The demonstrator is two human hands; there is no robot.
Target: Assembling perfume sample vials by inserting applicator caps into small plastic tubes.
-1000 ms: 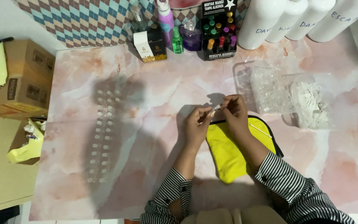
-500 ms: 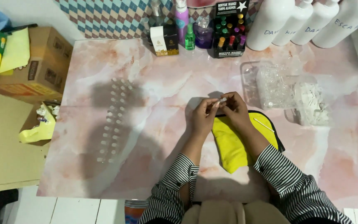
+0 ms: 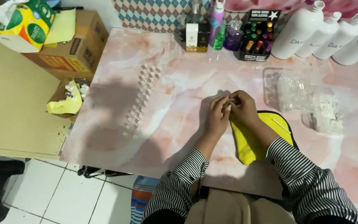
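Both hands are where they were half a second ago, meeting above the top edge of the yellow cloth (image 3: 249,141) on the pink marble table (image 3: 179,83). The left hand (image 3: 217,116) and right hand (image 3: 242,108) pinch a tiny pale piece (image 3: 231,101) together between their fingertips; what it is cannot be told. The rows of small bottles (image 3: 139,103) to the left stand unchanged, well apart from the hands. Only the view has swung left, showing more of the cardboard boxes (image 3: 63,45).

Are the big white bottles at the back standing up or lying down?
Lying down or leaning, it seems. The four big white bottles slant side by side, caps pointing up and right, at the table's back edge.
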